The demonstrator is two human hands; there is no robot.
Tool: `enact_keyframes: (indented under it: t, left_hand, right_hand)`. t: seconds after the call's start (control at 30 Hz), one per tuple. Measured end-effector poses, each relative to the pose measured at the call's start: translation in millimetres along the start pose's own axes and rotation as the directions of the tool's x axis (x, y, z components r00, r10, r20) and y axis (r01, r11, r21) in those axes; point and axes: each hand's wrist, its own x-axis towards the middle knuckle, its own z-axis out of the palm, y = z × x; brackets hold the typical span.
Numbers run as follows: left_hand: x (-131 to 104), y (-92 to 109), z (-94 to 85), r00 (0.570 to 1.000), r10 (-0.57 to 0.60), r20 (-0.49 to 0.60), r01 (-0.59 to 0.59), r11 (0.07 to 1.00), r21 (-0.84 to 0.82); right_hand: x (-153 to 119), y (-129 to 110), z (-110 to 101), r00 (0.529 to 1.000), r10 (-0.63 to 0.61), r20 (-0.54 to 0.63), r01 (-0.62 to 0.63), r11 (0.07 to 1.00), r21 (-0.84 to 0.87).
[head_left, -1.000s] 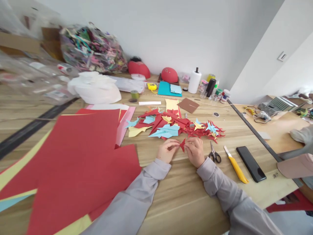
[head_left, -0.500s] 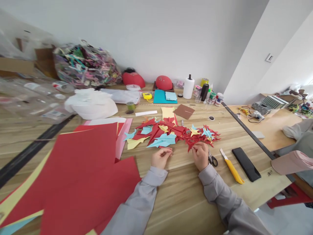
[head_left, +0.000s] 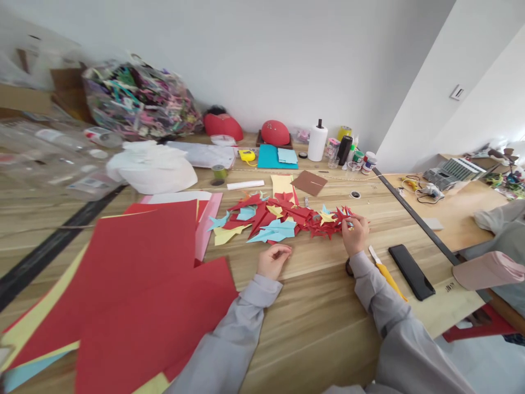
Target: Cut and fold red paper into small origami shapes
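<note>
A heap of folded red, yellow and blue paper pieces (head_left: 299,216) stretches across the middle of the wooden table. Over its right end, my right hand (head_left: 356,233) pinches a small red paper piece (head_left: 343,213). My left hand (head_left: 274,261) rests just in front of the heap, near a blue folded piece (head_left: 275,230); its fingers are curled together, and whatever they may hold is too small to make out. Large red sheets (head_left: 143,295) lie to the left. My right forearm partly covers the scissors and a yellow cutter (head_left: 391,280).
A black phone (head_left: 411,272) and a pink roll (head_left: 488,270) lie at the right. Along the back stand a white bottle (head_left: 317,143), small jars and red domed objects. Plastic bottles, a white bag (head_left: 151,167) and a stuffed clear bag (head_left: 141,101) fill the back left.
My right hand has moved right and slightly up, from the heap's front edge to its right end. The forearm now hides most of the scissors. My left hand has barely moved.
</note>
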Motion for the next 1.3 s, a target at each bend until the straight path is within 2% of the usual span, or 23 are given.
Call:
enact_keyframes:
  t: [0.13,0.3,0.4,0.53,0.63,0.7,0.73,0.77,0.8,0.87,0.97,1.0,1.07,1.17,1.3]
  left_hand:
    - [-0.1,0.3,-1.0,1.000,0.014,0.016,-0.014,0.999,0.029]
    - [-0.5,-1.1,-1.6,0.999,0.030,0.040,-0.032,0.998,0.057]
    - [-1.2,-1.3,-1.9,0.998,0.039,0.047,-0.043,0.996,0.077]
    - [-2.3,-0.4,-3.0,0.997,0.049,0.059,-0.055,0.994,0.099]
    - [-2.5,0.3,-3.8,0.996,0.051,0.067,-0.059,0.992,0.110]
    - [-2.4,0.6,-4.1,0.996,0.054,0.067,-0.062,0.992,0.114]
    - [-2.4,0.9,-4.2,0.996,0.057,0.065,-0.064,0.991,0.116]
    - [-2.4,1.2,-4.3,0.996,0.059,0.063,-0.066,0.991,0.119]
    - [-2.5,1.7,-4.4,0.996,0.061,0.061,-0.068,0.990,0.121]
    - [-3.1,3.0,-4.6,0.996,0.063,0.057,-0.070,0.990,0.125]
    - [-5.3,5.7,-4.9,0.997,0.059,0.044,-0.064,0.990,0.128]
    - [-6.2,6.7,-5.0,0.998,0.059,0.035,-0.063,0.990,0.123]
    - [-8.1,8.9,-5.1,0.998,0.067,0.014,-0.068,0.992,0.107]
    - [-11.2,12.0,-4.0,0.995,0.099,-0.007,-0.098,0.990,0.105]
    - [-14.9,16.7,0.1,0.984,0.176,-0.021,-0.170,0.970,0.177]
  right_hand:
    - [3.8,-1.8,7.1,0.997,0.057,-0.048,-0.061,0.994,-0.096]
    - [9.5,4.4,2.6,0.990,0.082,-0.113,-0.094,0.989,-0.110]
    - [10.0,5.5,3.1,0.992,0.094,-0.084,-0.102,0.989,-0.104]
    - [4.3,1.3,4.2,0.993,0.113,0.014,-0.110,0.984,-0.138]
    - [-3.1,-9.6,-3.1,0.998,0.047,0.029,-0.043,0.991,-0.126]
    - [-11.4,-21.1,-9.7,0.996,-0.076,0.035,0.077,0.997,-0.029]
    - [-17.1,-27.6,-12.1,0.984,-0.156,0.084,0.151,0.987,0.062]
    - [-23.9,-34.2,-13.5,0.960,-0.240,0.146,0.215,0.962,0.169]
    - [-31.6,-40.5,-13.7,0.912,-0.331,0.241,0.266,0.926,0.266]
    - [-47.7,-51.1,-11.2,0.761,-0.496,0.419,0.355,0.858,0.372]
    - [-65.6,-60.5,-5.1,0.502,-0.610,0.613,0.471,0.787,0.398]
    - [-68.4,-62.1,-3.8,0.457,-0.600,0.656,0.482,0.787,0.384]
    - [-69.7,-63.7,-2.5,0.415,-0.559,0.718,0.480,0.805,0.349]
    - [-66.4,-63.8,-2.4,0.398,-0.512,0.761,0.466,0.828,0.313]
    - [-63.6,-62.1,-1.5,0.391,-0.514,0.764,0.456,0.829,0.324]
